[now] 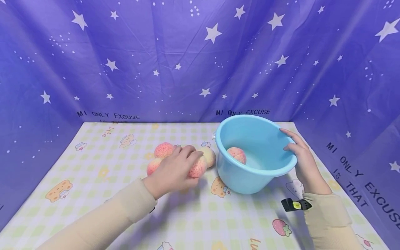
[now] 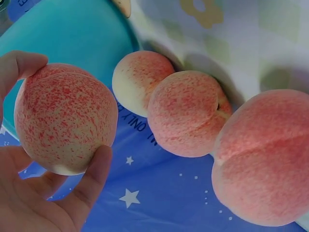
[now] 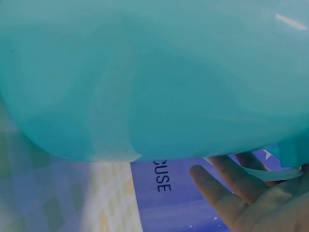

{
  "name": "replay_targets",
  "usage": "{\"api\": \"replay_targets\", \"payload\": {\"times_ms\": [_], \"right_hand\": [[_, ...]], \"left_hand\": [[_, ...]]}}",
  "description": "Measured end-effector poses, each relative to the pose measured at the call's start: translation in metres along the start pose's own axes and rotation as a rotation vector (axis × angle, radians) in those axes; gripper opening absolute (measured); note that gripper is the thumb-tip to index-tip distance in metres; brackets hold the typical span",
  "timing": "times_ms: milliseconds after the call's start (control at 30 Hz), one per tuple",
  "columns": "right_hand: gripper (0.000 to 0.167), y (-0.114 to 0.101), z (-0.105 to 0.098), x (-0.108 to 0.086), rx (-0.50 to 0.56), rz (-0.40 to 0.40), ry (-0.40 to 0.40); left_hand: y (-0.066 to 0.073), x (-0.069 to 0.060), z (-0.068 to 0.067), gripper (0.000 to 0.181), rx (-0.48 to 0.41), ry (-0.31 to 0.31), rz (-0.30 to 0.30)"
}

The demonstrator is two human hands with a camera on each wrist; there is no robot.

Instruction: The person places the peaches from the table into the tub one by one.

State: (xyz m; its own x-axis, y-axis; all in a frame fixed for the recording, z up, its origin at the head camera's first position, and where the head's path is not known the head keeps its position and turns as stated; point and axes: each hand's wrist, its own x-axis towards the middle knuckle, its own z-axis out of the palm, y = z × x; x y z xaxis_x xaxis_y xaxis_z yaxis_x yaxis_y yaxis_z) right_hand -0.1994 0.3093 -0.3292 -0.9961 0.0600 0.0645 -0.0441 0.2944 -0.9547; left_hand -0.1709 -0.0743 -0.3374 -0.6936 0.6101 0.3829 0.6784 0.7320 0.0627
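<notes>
In the head view my left hand [image 1: 175,170] holds a peach [image 1: 198,168] just left of the light-blue bucket [image 1: 242,180]. Thumb and fingers pinch that peach from opposite sides in the left wrist view, where all of its speckled red skin faces the camera. Three other peaches lie around the hand: a red one [image 1: 164,150] behind it, one [image 1: 152,166] partly hidden by it, and a pale one [image 1: 209,157] close to the bucket. Inside the bucket rests another peach [image 1: 236,155]. My right hand [image 1: 307,166] grips the bucket's right rim, beside the handle [image 3: 270,174].
A checked cloth [image 1: 93,194] with cartoon prints covers the table. Purple star-patterned curtain [image 1: 175,52] encloses its back and sides. A black strap [image 1: 295,205] sits at my right wrist.
</notes>
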Motion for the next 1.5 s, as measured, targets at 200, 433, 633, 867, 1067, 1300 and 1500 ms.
{"api": "replay_targets", "payload": {"times_ms": [200,433,633,867,1067,1300,1500], "right_hand": [[0.068,0.000,0.000,0.000,0.005,0.002,0.000],[0.068,0.000,0.001,0.000,0.015,0.004,0.005],[0.068,0.001,0.001,0.000,0.025,0.005,0.009],[0.068,0.001,0.001,0.001,0.017,0.001,0.012],[0.068,0.001,0.001,0.000,0.021,-0.008,0.011],[0.068,0.001,0.001,-0.001,0.033,-0.010,0.010],[0.068,0.001,0.001,0.000,0.034,-0.014,0.010]], "left_hand": [[0.000,0.002,-0.005,0.063,0.021,0.022,0.003],[0.002,0.005,-0.010,0.062,0.038,0.060,0.007],[0.004,0.008,-0.013,0.060,0.024,0.090,0.016],[0.004,0.010,-0.016,0.061,0.013,0.115,0.022],[0.004,0.012,-0.020,0.059,0.026,0.148,0.037],[0.005,0.013,-0.024,0.058,0.012,0.136,0.025],[0.005,0.014,-0.027,0.060,0.010,0.141,0.021]]}}
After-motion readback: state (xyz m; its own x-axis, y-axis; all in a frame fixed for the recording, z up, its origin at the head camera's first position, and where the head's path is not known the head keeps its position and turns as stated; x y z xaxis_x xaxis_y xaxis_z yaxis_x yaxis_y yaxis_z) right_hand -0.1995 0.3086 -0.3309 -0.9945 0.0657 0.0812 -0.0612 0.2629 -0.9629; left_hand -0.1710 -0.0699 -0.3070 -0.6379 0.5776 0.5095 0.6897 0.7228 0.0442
